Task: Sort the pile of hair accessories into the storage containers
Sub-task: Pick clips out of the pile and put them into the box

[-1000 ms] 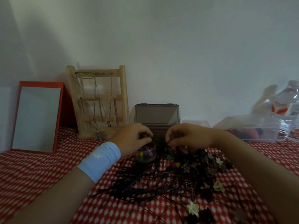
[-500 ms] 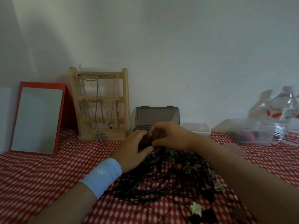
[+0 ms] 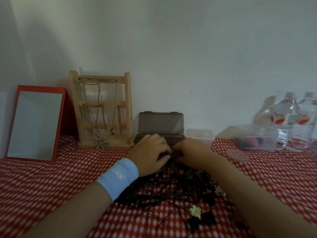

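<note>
Your hands have closed the gap that stood between them a second ago, and the small pot of coloured pieces then showing under your left hand (image 3: 149, 152) is now hidden. Your left hand and right hand (image 3: 192, 150) meet fingertip to fingertip, fingers curled inward over something dark. Whether either is clamped on it cannot be told.

They work at the far edge of the pile of hair accessories (image 3: 171, 191), which lies under and behind your wrists on the red checked cloth (image 3: 42, 186). That likely keeps each picked piece close to the containers. A cream flower clip (image 3: 195, 210) lies at the pile's near edge.

Just beyond your knuckles a dark box (image 3: 161, 123) stands with its lid raised, ready to receive. Beside it, past your right hand, sits a small clear tub (image 3: 199, 134). Farther right are a round clear lid (image 3: 237, 156), a larger clear container (image 3: 257, 140) and two water bottles (image 3: 284, 117).

Beyond your left hand stand a wooden jewellery rack (image 3: 101, 109) and a red-framed mirror (image 3: 36, 124). Tangled dark pins in the pile look the likeliest snag.
</note>
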A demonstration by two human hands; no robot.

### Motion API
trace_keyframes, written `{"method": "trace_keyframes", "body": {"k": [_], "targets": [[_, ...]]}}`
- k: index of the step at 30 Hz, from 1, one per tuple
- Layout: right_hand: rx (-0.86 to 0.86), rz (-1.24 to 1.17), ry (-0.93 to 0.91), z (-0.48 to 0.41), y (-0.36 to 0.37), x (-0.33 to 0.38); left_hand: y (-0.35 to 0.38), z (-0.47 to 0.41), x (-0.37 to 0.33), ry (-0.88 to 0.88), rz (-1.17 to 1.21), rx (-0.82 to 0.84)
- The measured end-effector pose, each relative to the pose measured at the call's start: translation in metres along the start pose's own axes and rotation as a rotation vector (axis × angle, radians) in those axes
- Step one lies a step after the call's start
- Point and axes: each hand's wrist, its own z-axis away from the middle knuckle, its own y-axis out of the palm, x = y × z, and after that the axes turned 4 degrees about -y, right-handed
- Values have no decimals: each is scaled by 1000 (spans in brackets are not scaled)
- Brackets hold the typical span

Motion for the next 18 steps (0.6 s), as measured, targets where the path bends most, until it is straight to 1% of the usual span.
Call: {"method": "trace_keyframes", "body": {"k": [3,7,9,12,13,16,18], "targets": [[16,44,15,-1,5,-3,-1,-8,-6,-11,-50,93],[49,-48,45,2,6,-7,-3,-15,-11,-37,-91,192],[30,-113,56,7,1,-8,0,-18,-15,-13,-145,230],[-58,-179,46,14,-7,-15,4,-20,-20,21,-214,255],[-63,-197,41,17,-9,-16,5,-21,-21,31,-239,276],[-2,-249,25,22,-11,-15,7,-22,-23,30,-270,364],[21,-259,13,22,-12,-12,9,-22,-23,36,-260,379]]}}
